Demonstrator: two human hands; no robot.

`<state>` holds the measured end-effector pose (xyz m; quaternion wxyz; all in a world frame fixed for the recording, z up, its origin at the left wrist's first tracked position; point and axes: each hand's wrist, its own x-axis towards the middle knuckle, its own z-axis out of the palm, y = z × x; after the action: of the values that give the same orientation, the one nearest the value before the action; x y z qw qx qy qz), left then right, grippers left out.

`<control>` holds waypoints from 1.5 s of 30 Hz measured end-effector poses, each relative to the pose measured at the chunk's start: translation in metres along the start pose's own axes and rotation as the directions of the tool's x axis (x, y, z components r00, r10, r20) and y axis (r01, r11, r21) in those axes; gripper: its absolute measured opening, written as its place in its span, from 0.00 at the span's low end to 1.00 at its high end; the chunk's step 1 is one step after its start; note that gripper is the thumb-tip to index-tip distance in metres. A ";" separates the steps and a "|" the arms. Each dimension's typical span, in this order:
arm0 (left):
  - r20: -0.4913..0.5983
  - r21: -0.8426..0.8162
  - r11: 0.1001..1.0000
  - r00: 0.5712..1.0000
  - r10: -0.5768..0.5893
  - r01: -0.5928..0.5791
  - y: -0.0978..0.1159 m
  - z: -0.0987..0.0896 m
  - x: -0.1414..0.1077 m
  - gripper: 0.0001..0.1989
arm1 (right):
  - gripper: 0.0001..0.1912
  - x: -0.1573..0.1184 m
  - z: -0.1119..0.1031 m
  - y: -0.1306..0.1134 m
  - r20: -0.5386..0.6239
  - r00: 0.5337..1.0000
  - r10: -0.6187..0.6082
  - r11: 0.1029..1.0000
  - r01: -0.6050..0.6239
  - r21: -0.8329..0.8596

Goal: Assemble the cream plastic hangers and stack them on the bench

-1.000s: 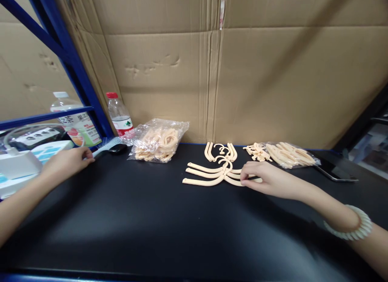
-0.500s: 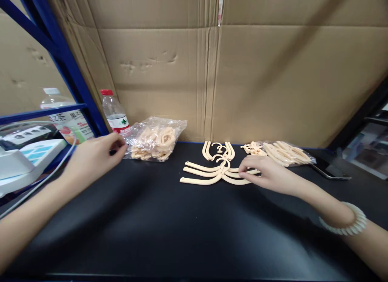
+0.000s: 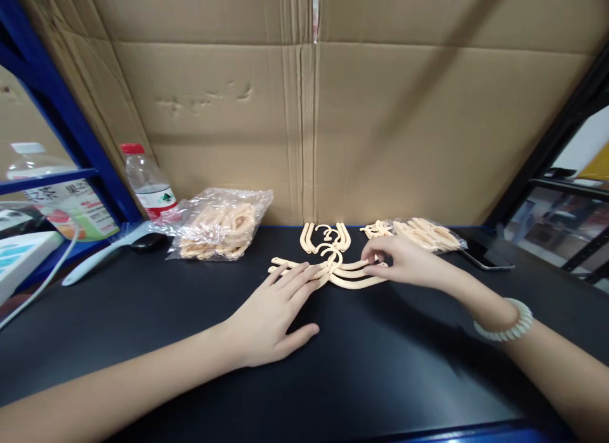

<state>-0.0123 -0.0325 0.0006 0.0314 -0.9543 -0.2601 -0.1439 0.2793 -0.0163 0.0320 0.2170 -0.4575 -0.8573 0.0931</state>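
Several cream plastic folding clothes hangers [image 3: 353, 284] lie unfolded and fanned over one another on the black table, their hooks toward the back. My left hand [image 3: 273, 310] lies palm down with fingers stretched out over the hangers' left arms, covering part of them. At the right side, my right hand [image 3: 404, 259] has thumb and index finger closed around the end of a hanger arm. Just behind, folded cream hanger pieces [image 3: 308, 238] form a U shape with a small hook piece [image 3: 328, 235] between them.
A clear bag of cream hanger parts [image 3: 219, 224] stands at back left beside a red-capped bottle [image 3: 151, 186] and a pale-handled brush [image 3: 107, 252]. Another bag [image 3: 423, 235] and a phone [image 3: 485, 259] lie at back right. Cardboard [image 3: 214, 113] walls the back; a blue frame [image 3: 88, 151] stands left.
My left hand has come from beside the left bag to lie over the hangers' left arms. My right hand stays at their right ends. The view has turned slightly right.
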 end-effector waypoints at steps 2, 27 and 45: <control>0.074 -0.035 0.999 0.997 -0.023 0.025 -0.005 0.006 -0.001 0.36 | 0.08 0.000 0.005 0.004 0.094 0.995 -0.016 0.999 0.013 0.038; 0.051 -0.007 0.894 0.893 -0.448 0.449 -0.075 -0.014 0.071 0.09 | 0.07 0.088 0.012 0.003 -0.001 0.968 0.252 0.951 -0.248 -0.187; 0.301 -0.020 0.668 0.642 -0.705 0.744 -0.114 0.010 0.136 0.14 | 0.11 0.159 0.035 0.011 0.171 0.660 0.732 0.681 -0.718 -0.142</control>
<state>0.0447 0.1336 0.0290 -0.1322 -0.7793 -0.6117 -0.0321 0.1939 0.1229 0.0424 0.0542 -0.7547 -0.6245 0.1935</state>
